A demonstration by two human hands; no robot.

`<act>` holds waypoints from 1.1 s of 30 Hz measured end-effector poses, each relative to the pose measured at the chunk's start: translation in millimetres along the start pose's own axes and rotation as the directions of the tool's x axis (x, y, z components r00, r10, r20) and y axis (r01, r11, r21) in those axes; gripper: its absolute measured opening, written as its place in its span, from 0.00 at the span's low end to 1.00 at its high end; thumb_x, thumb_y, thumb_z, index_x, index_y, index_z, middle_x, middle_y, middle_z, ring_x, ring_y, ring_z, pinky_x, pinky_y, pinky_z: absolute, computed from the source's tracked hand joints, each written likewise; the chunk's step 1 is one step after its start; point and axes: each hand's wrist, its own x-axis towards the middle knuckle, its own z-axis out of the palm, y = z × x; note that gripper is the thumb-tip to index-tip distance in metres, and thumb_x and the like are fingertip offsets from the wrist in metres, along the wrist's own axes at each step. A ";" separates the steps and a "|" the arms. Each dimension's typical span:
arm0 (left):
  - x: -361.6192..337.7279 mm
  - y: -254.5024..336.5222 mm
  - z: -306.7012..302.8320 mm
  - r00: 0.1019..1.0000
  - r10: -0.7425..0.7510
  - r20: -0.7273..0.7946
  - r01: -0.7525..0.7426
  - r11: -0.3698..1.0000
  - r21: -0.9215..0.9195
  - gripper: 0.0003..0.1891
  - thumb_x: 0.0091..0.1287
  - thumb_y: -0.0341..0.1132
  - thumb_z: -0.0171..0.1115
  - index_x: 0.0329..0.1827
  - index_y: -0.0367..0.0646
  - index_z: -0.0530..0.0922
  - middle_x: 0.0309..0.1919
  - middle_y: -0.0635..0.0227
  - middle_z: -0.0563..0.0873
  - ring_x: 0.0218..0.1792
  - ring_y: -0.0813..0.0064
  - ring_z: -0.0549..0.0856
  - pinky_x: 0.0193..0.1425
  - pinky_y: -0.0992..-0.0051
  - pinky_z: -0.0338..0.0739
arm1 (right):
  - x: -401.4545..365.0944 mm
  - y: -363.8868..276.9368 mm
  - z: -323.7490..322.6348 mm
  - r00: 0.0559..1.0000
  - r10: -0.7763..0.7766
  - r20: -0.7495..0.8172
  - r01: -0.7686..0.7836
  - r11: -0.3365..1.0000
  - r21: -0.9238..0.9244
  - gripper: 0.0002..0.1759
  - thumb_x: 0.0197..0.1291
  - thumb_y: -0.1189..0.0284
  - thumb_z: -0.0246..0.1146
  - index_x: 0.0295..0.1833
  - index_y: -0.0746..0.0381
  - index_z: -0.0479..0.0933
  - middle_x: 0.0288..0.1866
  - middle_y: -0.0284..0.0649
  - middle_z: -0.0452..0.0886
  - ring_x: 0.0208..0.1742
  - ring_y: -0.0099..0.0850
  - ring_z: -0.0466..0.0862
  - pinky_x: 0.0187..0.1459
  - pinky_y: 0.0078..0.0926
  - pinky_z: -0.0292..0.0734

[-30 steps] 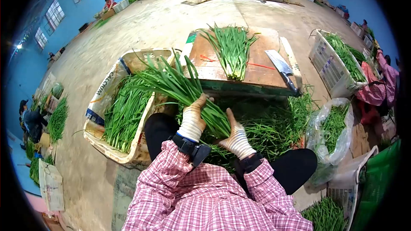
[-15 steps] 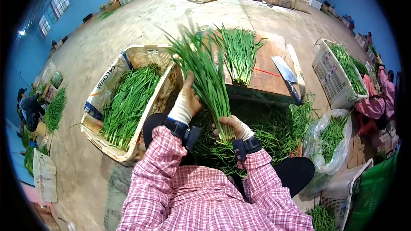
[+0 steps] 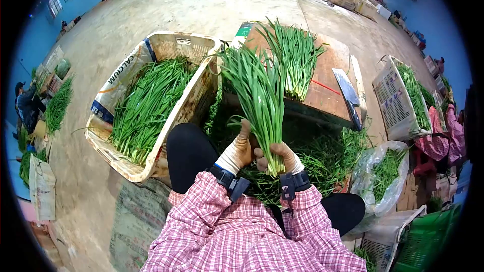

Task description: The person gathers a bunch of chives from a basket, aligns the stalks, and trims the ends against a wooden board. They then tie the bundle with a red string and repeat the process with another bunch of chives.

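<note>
Gripping a bunch of chives (image 3: 259, 95) by its cut ends, the left hand (image 3: 239, 148) and the right hand (image 3: 282, 156) sit close together. Both are clamped round the stems, just on the near side of the worktop (image 3: 330, 78). The bunch stands almost upright, its leaf tips fanning out in front of the worktop's near-left corner. Below it, loose trimmings (image 3: 327, 156) lie at the foot of the worktop.

To do this well, I judge the stem ends should sit level inside the right fist. The grip should be firm enough that no leaf slides, yet not so tight that it bruises, with stray blades drawn in by the left thumb.

Both hands are gloved. The left is cupped against the stems with its thumb pointing up along them. The right fist wraps the base from the other side, knuckles toward the camera. The forearms meet in a narrow V over the lap.

On the worktop lie a second bunch (image 3: 297, 60) and, toward its right edge, a cleaver (image 3: 350, 95). A basket (image 3: 176, 45) of chives stands just left of the worktop.
</note>
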 end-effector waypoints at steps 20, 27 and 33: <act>1.6 1.9 -16.6 0.998 -0.053 -0.023 0.054 0.998 0.025 0.24 0.67 0.37 0.67 0.64 0.40 0.76 0.58 0.60 0.84 0.57 0.61 0.84 0.66 0.57 0.76 | -20.7 -15.0 -19.9 0.980 -0.016 -0.199 -0.066 0.914 -0.399 0.38 0.61 0.44 0.66 0.63 0.66 0.73 0.49 0.44 0.86 0.44 0.37 0.88 0.46 0.38 0.87; 11.3 -21.0 -14.6 0.992 0.028 -0.121 -0.003 0.981 0.195 0.27 0.64 0.37 0.71 0.66 0.39 0.74 0.56 0.61 0.84 0.55 0.61 0.84 0.63 0.59 0.79 | -8.7 -28.4 -7.1 0.965 0.018 -0.260 -0.247 0.385 -0.889 0.43 0.62 0.39 0.63 0.64 0.68 0.72 0.48 0.40 0.83 0.50 0.23 0.78 0.52 0.26 0.75; 7.7 -19.3 -6.5 0.991 0.006 -0.135 0.003 0.998 0.068 0.23 0.63 0.31 0.69 0.62 0.40 0.77 0.52 0.62 0.86 0.52 0.64 0.86 0.58 0.59 0.83 | -8.5 -31.1 10.9 0.684 -0.702 -0.198 -0.014 0.259 -0.966 0.25 0.59 0.59 0.72 0.49 0.69 0.76 0.34 0.40 0.81 0.36 0.26 0.81 0.37 0.26 0.81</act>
